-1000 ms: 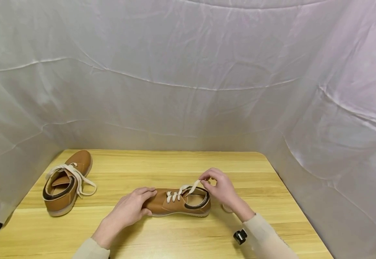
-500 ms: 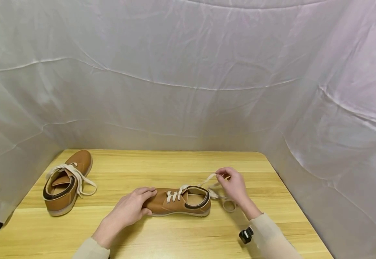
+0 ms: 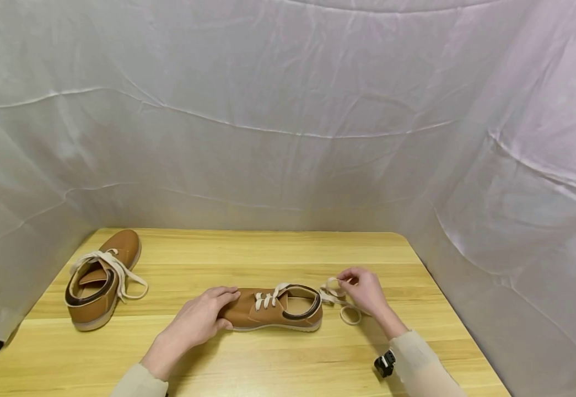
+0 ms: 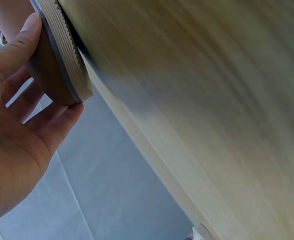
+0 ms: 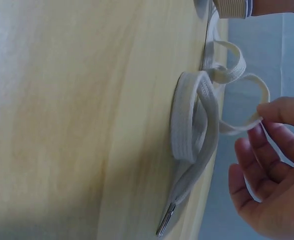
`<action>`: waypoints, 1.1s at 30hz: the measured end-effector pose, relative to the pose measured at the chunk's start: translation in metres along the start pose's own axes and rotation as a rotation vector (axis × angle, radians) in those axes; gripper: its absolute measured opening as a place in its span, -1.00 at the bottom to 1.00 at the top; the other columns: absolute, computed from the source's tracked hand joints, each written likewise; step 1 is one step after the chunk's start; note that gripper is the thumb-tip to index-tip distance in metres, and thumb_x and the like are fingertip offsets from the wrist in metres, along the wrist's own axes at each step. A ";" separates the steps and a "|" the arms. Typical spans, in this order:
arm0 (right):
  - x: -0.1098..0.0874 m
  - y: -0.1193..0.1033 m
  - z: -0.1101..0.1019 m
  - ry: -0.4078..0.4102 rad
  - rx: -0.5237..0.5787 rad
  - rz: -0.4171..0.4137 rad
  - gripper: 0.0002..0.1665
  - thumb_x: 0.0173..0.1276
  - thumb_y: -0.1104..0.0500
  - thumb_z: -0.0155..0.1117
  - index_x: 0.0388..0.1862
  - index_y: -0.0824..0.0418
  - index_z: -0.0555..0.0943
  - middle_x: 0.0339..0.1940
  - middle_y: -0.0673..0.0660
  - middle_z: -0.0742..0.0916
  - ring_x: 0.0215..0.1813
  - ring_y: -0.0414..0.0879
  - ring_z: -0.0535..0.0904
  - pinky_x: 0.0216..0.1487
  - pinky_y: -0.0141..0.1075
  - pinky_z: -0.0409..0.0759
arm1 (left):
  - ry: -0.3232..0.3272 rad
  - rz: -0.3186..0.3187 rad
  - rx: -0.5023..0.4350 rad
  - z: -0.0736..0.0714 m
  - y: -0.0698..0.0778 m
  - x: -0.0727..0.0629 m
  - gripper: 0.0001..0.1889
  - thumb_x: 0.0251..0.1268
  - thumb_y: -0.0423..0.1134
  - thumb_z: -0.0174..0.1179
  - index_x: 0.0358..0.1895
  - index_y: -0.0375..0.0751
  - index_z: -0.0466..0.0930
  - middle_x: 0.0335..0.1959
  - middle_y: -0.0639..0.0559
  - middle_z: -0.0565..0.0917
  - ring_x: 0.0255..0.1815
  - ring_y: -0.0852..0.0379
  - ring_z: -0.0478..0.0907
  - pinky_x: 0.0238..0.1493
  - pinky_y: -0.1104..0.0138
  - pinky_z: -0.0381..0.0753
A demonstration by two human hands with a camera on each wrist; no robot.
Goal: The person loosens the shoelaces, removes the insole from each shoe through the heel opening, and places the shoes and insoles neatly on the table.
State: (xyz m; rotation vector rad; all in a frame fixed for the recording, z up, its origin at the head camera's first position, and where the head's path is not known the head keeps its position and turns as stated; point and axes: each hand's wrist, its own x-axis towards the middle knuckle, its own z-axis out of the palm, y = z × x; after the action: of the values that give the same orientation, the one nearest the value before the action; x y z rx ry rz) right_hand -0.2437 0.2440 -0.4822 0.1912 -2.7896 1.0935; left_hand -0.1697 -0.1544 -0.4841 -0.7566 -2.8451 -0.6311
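A brown lace-up shoe [image 3: 255,309] stands upright on the table, toe to the left. My left hand [image 3: 195,320] holds it by the toe; in the left wrist view the thumb and fingers lie on opposite sides of the toe [image 4: 54,75]. Beyond the heel, my right hand [image 3: 367,292] pinches a cream shoelace [image 3: 350,315] between thumb and forefinger. The right wrist view shows this lace [image 5: 182,120] in loops on the wood, its metal-tipped end toward the camera. Short lace rows [image 3: 266,300] cross the shoe's front. Whether they join the loose lace is hidden.
Another brown shoe [image 3: 94,292] stands at the left of the wooden table [image 3: 248,364], its cream laces hanging loose over the side. Grey cloth [image 3: 268,182] walls rise behind the table and along both sides. A small black device [image 3: 385,364] sits at the right sleeve.
My right hand has moved right, away from the shoe, drawing the lace with it. The strand stretched from the shoe to that hand is gone; loops lie behind the heel. My left hand stays put.
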 end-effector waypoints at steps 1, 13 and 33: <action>0.000 0.000 0.000 -0.009 0.001 0.003 -0.90 0.37 0.30 0.40 -0.16 0.20 0.78 -0.25 0.06 0.78 -0.17 -0.02 0.67 -0.22 -0.27 0.62 | 0.000 0.001 0.000 0.000 0.000 0.000 -0.29 0.06 -0.16 0.59 0.34 -0.25 0.60 0.37 -0.16 0.59 0.34 -0.21 0.55 0.21 -0.15 0.65; 0.003 -0.033 0.008 -0.046 0.125 -0.192 -0.80 0.43 0.27 0.39 -0.01 0.25 0.77 -0.05 0.13 0.79 -0.08 0.00 0.71 -0.04 -0.22 0.75 | -0.009 0.016 0.005 0.000 0.000 0.002 -0.29 0.08 -0.16 0.58 0.35 -0.27 0.59 0.38 -0.16 0.58 0.34 -0.21 0.55 0.19 -0.14 0.67; -0.017 -0.065 0.032 -0.318 0.160 -0.248 -0.83 0.43 0.22 0.38 -0.04 0.11 0.77 0.00 0.08 0.79 -0.08 -0.03 0.71 -0.17 -0.36 0.71 | -0.023 -0.019 0.023 -0.003 0.000 0.007 -0.26 0.06 -0.25 0.60 0.39 -0.21 0.56 0.41 -0.16 0.55 0.38 -0.20 0.52 0.23 -0.13 0.65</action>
State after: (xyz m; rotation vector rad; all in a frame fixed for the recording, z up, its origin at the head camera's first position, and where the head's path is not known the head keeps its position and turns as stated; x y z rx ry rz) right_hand -0.2189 0.1764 -0.4653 0.7695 -2.8333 1.3202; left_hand -0.1761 -0.1524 -0.4796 -0.7385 -2.8788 -0.5957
